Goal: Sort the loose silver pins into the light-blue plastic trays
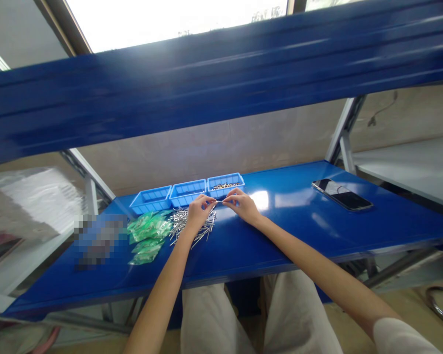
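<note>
Between my fingertips is a thin metal pin [220, 202], held at one end by each hand. My left hand [200, 209] pinches its left end, above a loose pile of similar metal pins [194, 227] on the blue table. On the pin's right end, my right hand [242, 204] is closed in a pinch. Just behind the hands stands a blue bin [226, 183] with several thin pins in it. The exact shape of the held pin is too small to make out.
Two more blue bins, a middle one [188, 192] and a left one [150, 199], stand in the row. Green plastic bags [149, 231] lie left of the pile. A phone [341, 194] rests on the blue table [280, 236] at right. A blue shelf beam [221, 73] crosses overhead.
</note>
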`<state>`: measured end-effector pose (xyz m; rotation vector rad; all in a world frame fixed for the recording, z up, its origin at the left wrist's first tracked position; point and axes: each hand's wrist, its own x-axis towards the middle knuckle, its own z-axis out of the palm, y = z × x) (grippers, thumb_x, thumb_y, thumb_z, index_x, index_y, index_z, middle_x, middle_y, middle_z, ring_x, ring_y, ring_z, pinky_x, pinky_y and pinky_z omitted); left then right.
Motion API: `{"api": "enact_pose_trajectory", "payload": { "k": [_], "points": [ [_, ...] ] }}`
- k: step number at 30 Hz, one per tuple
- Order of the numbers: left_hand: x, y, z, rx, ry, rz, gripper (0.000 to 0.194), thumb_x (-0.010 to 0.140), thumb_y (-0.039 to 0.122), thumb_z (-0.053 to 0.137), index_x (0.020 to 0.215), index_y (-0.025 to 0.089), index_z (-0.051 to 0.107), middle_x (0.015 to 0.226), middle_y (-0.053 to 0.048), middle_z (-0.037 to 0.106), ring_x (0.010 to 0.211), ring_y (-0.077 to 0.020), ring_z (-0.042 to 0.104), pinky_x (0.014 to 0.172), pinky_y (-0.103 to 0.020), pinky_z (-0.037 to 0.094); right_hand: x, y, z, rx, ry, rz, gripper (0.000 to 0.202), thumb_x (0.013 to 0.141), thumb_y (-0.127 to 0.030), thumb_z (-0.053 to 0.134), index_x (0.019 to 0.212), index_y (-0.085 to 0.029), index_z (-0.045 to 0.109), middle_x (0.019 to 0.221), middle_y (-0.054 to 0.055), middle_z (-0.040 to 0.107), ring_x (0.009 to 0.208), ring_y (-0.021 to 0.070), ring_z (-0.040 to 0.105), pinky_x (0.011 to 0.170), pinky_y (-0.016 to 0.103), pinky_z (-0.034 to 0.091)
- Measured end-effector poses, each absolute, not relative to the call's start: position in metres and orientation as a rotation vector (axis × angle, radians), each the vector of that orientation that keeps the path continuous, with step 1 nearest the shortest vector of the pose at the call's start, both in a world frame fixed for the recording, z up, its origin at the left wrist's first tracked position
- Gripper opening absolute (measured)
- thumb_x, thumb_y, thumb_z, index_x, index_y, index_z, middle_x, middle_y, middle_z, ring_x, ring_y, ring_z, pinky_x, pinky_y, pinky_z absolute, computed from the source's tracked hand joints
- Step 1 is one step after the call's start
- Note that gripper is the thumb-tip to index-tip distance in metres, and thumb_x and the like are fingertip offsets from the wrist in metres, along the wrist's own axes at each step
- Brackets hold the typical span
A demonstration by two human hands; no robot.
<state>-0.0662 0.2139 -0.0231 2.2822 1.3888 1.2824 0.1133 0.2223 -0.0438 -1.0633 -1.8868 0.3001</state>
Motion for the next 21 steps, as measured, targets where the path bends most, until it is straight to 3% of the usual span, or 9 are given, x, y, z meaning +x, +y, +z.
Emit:
{"api": "enact_pose_trajectory", "payload": {
  "k": [8, 21],
  "points": [
    [-0.0647, 0.213, -0.022, 2.193, 1.403, 1.348, 0.018, 0.074, 0.037, 0.057, 0.073, 0.021, 0.063, 0.074, -0.002, 0.06, 0.058, -0.0125, 0.049, 0.059, -0.025, 0.04, 0.1114, 0.2206, -0.047, -0.995, -2.03, 0.346, 0.014, 0.08, -0.026, 0.054, 0.087, -0.024, 0.067, 0.089, 0.002, 0.057, 0.062, 0.0081, 0.051, 0.063, 0.023, 0.043],
    [-0.0649, 0.2124, -0.0243, 2.332, 1.408, 1.151, 0.015, 0.071, 0.034, 0.061, 0.07, 0.02, 0.064, 0.072, -0.001, 0.057, 0.054, -0.0104, 0.048, 0.057, -0.025, 0.038, 0.1132, 0.2184, -0.0398, -1.073, -1.877, 0.315, 0.016, 0.081, -0.031, 0.053, 0.086, -0.024, 0.067, 0.091, 0.002, 0.057, 0.058, 0.0075, 0.051, 0.059, 0.021, 0.042]
  ]
}}
